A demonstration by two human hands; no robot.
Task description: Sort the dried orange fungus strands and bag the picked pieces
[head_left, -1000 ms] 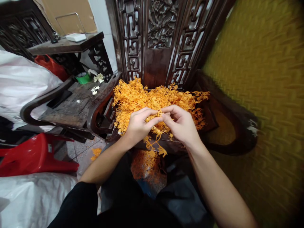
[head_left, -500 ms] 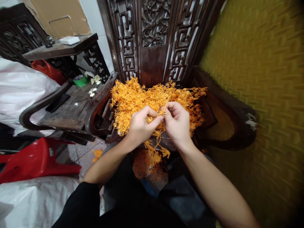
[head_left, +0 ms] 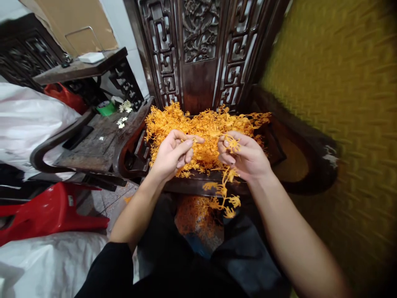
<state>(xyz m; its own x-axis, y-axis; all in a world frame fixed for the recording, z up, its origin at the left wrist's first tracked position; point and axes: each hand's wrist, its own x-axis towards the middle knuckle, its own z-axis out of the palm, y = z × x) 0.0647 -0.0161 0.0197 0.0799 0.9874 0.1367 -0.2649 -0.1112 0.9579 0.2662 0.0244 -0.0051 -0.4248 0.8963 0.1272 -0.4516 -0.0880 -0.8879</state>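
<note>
My right hand (head_left: 243, 155) is closed on an orange plastic flower sprig (head_left: 232, 143). Its branching stem dangles below the fingers, past the seat's front edge. My left hand (head_left: 174, 153) is closed in a pinch, apart from the right, with the index finger pointing toward it. A bit of orange shows at its fingertips, but I cannot tell it from the heap behind. Both hands are above the near side of a large heap of orange plastic sprigs (head_left: 173, 120), which lies on the seat of a dark carved wooden chair (head_left: 200, 82).
To the left, another wooden chair (head_left: 89, 153) carries green tape (head_left: 106, 108) and small pale flowers (head_left: 122, 122). A red plastic stool (head_left: 58, 209) and white sacks (head_left: 37, 260) stand at lower left. A yellow-brown textured surface (head_left: 335, 82) rises on the right.
My hands have come apart, the left moving left and the right moving right. The orange sprig has gone with my right hand, its stem hanging further to the right.
</note>
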